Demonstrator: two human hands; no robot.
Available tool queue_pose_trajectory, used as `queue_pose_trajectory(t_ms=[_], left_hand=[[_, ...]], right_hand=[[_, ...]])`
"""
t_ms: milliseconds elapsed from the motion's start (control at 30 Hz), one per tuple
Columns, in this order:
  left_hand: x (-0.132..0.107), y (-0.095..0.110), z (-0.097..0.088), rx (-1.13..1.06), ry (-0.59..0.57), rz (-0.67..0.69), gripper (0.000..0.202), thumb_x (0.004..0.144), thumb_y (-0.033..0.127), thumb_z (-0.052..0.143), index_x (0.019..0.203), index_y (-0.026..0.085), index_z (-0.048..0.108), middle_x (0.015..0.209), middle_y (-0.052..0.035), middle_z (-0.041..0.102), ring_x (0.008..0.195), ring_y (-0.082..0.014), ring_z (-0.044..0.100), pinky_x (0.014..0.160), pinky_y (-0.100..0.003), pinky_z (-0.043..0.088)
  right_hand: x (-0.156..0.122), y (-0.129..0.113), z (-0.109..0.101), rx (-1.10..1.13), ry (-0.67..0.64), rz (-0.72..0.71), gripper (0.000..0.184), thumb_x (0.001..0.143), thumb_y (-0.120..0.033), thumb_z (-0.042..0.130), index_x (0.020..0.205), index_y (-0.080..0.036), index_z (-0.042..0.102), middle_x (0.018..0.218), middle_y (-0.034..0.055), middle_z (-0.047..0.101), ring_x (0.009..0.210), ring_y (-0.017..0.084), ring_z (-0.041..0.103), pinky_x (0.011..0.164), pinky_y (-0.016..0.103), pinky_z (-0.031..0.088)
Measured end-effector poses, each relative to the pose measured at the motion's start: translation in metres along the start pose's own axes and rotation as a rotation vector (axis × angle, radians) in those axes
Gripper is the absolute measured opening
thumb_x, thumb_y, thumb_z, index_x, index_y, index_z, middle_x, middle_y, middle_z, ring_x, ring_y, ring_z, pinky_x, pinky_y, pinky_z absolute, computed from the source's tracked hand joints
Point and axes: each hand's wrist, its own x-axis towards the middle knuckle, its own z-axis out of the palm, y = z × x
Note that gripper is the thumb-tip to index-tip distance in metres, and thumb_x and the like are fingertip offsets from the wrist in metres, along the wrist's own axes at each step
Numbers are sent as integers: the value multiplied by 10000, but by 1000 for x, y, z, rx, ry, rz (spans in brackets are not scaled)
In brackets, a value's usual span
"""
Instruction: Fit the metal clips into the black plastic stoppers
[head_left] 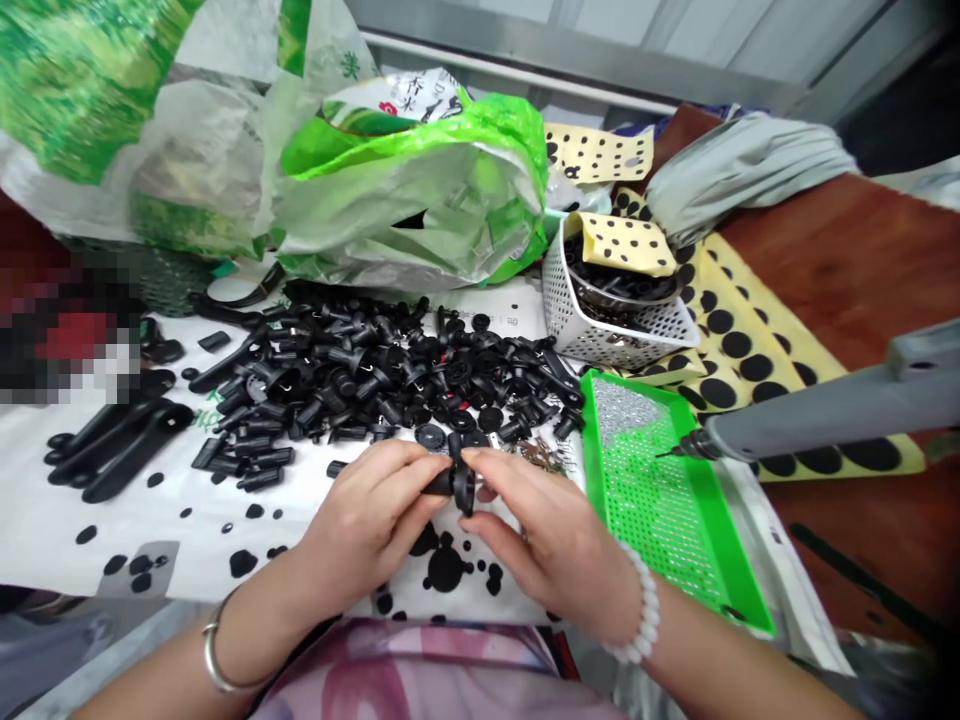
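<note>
Pinching black plastic fitting with left hand and right hand, five o'clock of parts heap; likely light, stiff; grasp rim.

a pale lilac garment with broad, curving pink shapes covers the front. left of the garment, a slim, smooth silver bangle circles the left wrist; right of the garment, whitish round beads ring the right wrist.
</note>
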Motion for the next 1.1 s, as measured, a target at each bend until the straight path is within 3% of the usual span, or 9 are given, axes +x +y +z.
queue_pose_trajectory(t_ms=[100,233,367,567,833,967,1033,1100], left_hand=[[1,3,4,8,57,-20,236,845,141,543,1081,131,557,929,-82,600,830,-169,559,728,-281,479],[-1,1,6,-92,21,-49,275,862,142,516,1137,148,537,953,-79,586,837,-161,559,715,-270,480],[-4,-3,0,-178,-62,-31,270,874,127,485,1138,163,525,988,-86,580,865,-169,548,747,-286,474],[-3,-4,-6,-341,-221,-62,134,885,138,462,927,161,587,774,-32,532,704,-143,504,604,-247,415],[-5,-10,12,-247,8,-29,242,867,101,482,1102,112,541,967,-97,569,853,-163,532,749,-272,451],[-6,-12,14,-205,-41,-66,264,865,112,490,1121,97,552,985,-107,574,875,-175,532,771,-291,446],[-4,-13,13,-303,-83,-106,244,872,121,488,1101,112,570,973,-91,583,865,-163,541,764,-276,447],[-3,-13,12,-443,-106,-183,208,879,139,488,1056,137,597,944,-67,591,844,-149,553,750,-260,453]], right_hand=[[-2,0,5,122,23,109,418,877,-281,546,1253,-122,456,1149,146,605,1040,216,591,823,351,557],[-3,1,11,269,30,188,419,863,-239,574,1257,-139,471,1128,130,575,1017,191,578,794,307,560],[0,5,8,213,-20,36,424,881,-243,547,1278,-129,455,1120,139,554,1051,200,546,858,340,523],[9,14,-2,227,-235,-124,413,921,-307,467,1276,-98,449,1113,151,547,1015,180,547,835,311,523],[6,9,15,117,-10,34,428,875,-370,540,1230,-139,476,1048,135,591,927,196,597,757,329,544],[7,9,17,69,10,102,462,808,-492,573,1060,-104,579,806,83,616,653,162,588,583,293,532],[10,9,14,51,-16,113,477,803,-525,556,1005,-96,603,765,77,613,662,172,596,579,296,529],[12,8,9,38,-59,109,533,822,-544,515,1085,-84,575,868,118,631,765,196,621,638,315,545]])
